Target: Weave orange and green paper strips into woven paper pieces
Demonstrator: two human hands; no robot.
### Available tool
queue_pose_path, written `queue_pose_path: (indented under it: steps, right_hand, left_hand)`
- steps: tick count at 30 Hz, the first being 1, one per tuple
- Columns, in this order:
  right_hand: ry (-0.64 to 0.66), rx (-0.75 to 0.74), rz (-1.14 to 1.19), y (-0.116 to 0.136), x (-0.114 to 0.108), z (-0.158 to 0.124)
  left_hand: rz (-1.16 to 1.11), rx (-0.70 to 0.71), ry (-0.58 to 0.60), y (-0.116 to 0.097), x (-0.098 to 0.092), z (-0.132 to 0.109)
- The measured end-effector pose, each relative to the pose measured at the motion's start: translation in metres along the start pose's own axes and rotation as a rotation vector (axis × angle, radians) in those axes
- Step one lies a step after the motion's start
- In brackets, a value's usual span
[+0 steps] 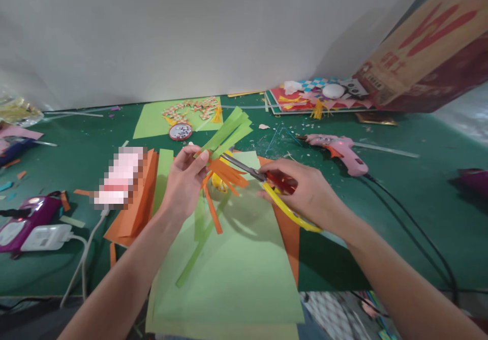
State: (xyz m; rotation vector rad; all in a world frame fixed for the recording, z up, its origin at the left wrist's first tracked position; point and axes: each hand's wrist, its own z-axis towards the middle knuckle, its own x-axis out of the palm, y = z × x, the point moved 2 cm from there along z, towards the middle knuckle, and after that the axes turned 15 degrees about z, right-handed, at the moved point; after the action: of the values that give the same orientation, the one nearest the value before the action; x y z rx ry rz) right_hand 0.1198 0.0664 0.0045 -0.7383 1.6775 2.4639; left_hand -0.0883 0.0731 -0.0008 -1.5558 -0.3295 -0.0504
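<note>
My left hand (185, 182) pinches a bundle of green paper strips (232, 129) and orange paper strips (229, 173), which fan out on both sides of the fingertips. Scissors (244, 166) with yellow and red handles are gripped in my right hand (305, 187). Their blades point left and reach the strips close to my left fingertips; whether they touch the paper I cannot tell. Below both hands lie light green paper sheets (229, 279) with loose green strips (190, 264) on top. Something yellow is partly hidden behind the orange strips.
A pink glue gun (343, 152) with a black cord lies at the right. Behind are a woven paper chain (194, 111), a small round dish (180, 131) and a paper bag (427, 45). Orange paper (139, 208), a blurred-out pink object (124, 172) and a purple power strip (38, 218) lie left.
</note>
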Motion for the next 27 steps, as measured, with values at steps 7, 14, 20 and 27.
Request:
queue_pose_path:
  steps: [7, 14, 20, 27]
  right_hand:
    - [0.064, 0.127, 0.144, 0.004, 0.001, 0.000]
    - [0.078, 0.186, 0.234, 0.004, 0.002, -0.001]
    - [0.090, 0.202, 0.314, 0.000, 0.002, -0.002]
    - [0.178, 0.277, 0.344, -0.001, -0.001, -0.003]
  left_hand:
    - [-0.020, 0.037, 0.016, 0.000, 0.000, -0.001]
    - [0.140, 0.010, 0.085, 0.002, 0.008, -0.006]
    - [0.190, -0.013, 0.129, 0.003, 0.010, -0.009]
    - [0.216, 0.054, 0.091, 0.000, 0.010, -0.008]
